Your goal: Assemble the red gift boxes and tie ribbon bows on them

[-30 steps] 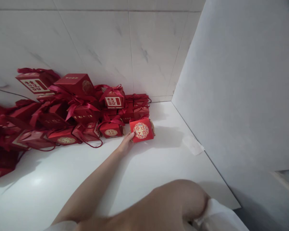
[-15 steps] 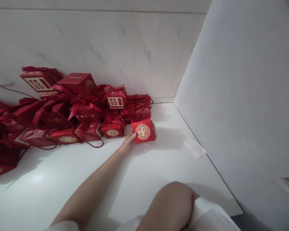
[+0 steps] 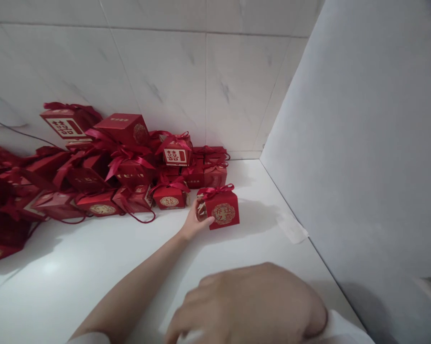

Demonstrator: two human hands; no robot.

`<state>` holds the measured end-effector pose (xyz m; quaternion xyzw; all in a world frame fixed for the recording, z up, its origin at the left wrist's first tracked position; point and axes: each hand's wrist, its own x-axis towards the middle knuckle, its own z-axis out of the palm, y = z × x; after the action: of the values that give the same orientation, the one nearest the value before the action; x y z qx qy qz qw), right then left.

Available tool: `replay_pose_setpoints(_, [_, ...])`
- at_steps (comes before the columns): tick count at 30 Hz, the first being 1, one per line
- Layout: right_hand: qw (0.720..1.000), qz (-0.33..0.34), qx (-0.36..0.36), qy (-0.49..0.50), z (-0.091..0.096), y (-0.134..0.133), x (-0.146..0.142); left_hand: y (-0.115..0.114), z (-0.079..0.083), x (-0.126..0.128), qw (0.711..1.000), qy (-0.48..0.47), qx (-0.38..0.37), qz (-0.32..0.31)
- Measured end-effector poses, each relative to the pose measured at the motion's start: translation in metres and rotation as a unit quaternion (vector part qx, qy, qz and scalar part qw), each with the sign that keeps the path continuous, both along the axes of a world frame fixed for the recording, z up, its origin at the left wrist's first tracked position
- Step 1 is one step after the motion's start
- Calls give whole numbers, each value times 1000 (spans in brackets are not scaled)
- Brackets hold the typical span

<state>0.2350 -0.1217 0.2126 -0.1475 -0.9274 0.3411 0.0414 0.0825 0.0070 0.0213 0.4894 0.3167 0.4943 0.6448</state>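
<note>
A red gift box [image 3: 224, 214] with a gold round emblem and a ribbon bow on top is in the grip of my left hand [image 3: 194, 222]. My left thumb lies on the front face, and the other fingers are hidden behind the box's left side. Close to the camera, my right hand [image 3: 244, 306] is seen from the back, a little blurred. Its fingers are loosely bent and apart, with nothing visible in them. Just left of the held box stands a similar ribboned red box [image 3: 169, 197].
Several red gift boxes [image 3: 90, 179] are stacked along the tiled wall [image 3: 161, 71] on the left. A white panel [image 3: 362, 143] borders the white surface [image 3: 158, 234] on the right. Whitish paper or tape [image 3: 293, 228] lies beside that panel's base.
The held box has tilted more upright, now showing its bow, and shifted slightly right and down in view. My right hand has come into view from the lower right, where a bent forearm was.
</note>
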Motion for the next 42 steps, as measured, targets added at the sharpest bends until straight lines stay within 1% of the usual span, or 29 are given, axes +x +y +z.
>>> replay_pose_setpoints(2, [999,-28,9,16,7,6,15,-4,6,1,999,10,25,26])
replay_pose_setpoints(3, [998,-63,15,22,9,10,24,-6,9,1,998,15,39,40])
replay_pose_setpoints(6, [977,-209,34,11,6,24,51,-9,12,0,992,56,91,70])
replay_pose_setpoints(8, [941,-332,65,-20,-1,35,63,-9,10,-2,980,96,132,114])
replay_pose_setpoints(10, [888,-446,97,-43,-9,45,68,-9,7,-4,964,126,161,169])
replay_pose_setpoints(11, [865,-487,112,-49,-13,50,69,-10,6,-4,958,131,169,190])
replay_pose_setpoints(12, [849,-511,124,-51,-16,55,69,-11,5,-4,954,132,175,203])
replay_pose_setpoints(13, [842,-520,134,-50,-18,59,69,-12,5,-4,952,130,180,210])
replay_pose_setpoints(14, [844,-515,140,-47,-19,63,68,-12,5,-4,951,129,184,210])
replay_pose_setpoints(16, [861,-488,137,-31,-19,69,68,-13,10,-5,953,128,198,190])
replay_pose_setpoints(17, [871,-474,125,-22,-19,71,68,-12,14,-7,955,132,208,162])
replay_pose_setpoints(18, [878,-465,108,-14,-18,74,69,-10,18,-9,958,140,217,121])
replay_pose_setpoints(20, [885,-461,62,-18,-19,78,73,-3,26,-16,960,169,221,11])
replay_pose_setpoints(22, [878,-475,12,-65,-22,81,77,7,33,-26,952,207,206,-88])
replay_pose_setpoints(23, [869,-485,-7,-96,-23,82,80,12,36,-32,945,230,200,-119])
replay_pose_setpoints(25, [849,-509,-24,-143,-25,82,84,21,41,-44,924,297,198,-140])
replay_pose_setpoints(26, [842,-518,-20,-152,-26,82,86,24,43,-51,912,334,199,-132])
replay_pose_setpoints(28, [839,-524,-3,-150,-26,83,87,26,51,-64,886,406,195,-113])
replay_pose_setpoints(29, [840,-522,2,-146,-25,83,87,25,56,-70,870,440,190,-118])
replay_pose_setpoints(30, [842,-519,2,-147,-25,83,86,23,62,-76,852,470,184,-138])
replay_pose_setpoints(32, [845,-511,-7,-160,-26,85,81,16,77,-83,815,512,173,-207])
replay_pose_setpoints(33, [846,-505,-10,-169,-27,87,78,12,85,-84,809,512,171,-232])
replay_pose_setpoints(34, [849,-498,-10,-175,-29,89,73,7,93,-85,814,497,174,-246])
replay_pose_setpoints(36, [856,-483,-5,-181,-35,93,63,-5,107,-81,836,447,186,-259])
replay_pose_setpoints(37, [863,-472,-5,-179,-38,95,57,-12,114,-77,841,427,192,-270])
replay_pose_setpoints(38, [872,-459,-8,-172,-41,98,52,-20,120,-72,838,420,194,-289])
replay_pose_setpoints(39, [882,-444,-15,-158,-43,100,48,-29,126,-67,825,427,190,-318])
replay_pose_setpoints(40, [894,-427,-23,-133,-45,102,45,-39,133,-62,803,443,181,-355])
replay_pose_setpoints(42, [911,-405,-37,-66,-47,104,45,-55,149,-53,750,467,149,-445])
